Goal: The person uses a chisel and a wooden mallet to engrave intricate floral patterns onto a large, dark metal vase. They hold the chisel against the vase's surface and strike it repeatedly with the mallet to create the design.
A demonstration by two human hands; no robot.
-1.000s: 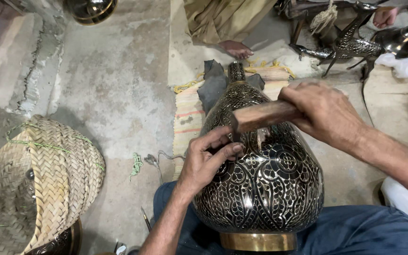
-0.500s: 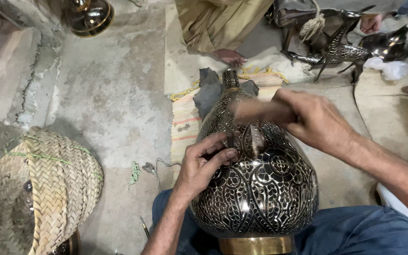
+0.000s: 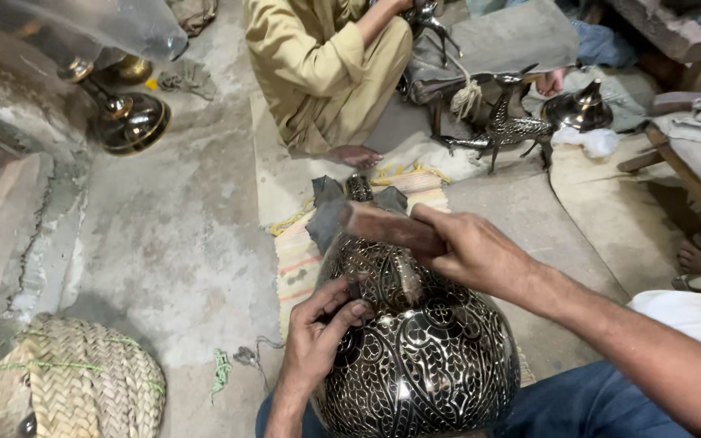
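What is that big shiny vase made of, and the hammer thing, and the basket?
The vase looks like polished metal, dark with bright engraved swirls; it shines like a mirror. The mallet in the right hand seems to be wood: brown, dull, blocky. The basket looks like woven straw or palm leaf, pale plaited strips.

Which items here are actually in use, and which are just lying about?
In use: engraved metal vase; wooden mallet in right hand; small tool, mostly hidden, pinched in left hand.

Lying about: woven basket; brass bowl; metal deer figure; small lidded pot.
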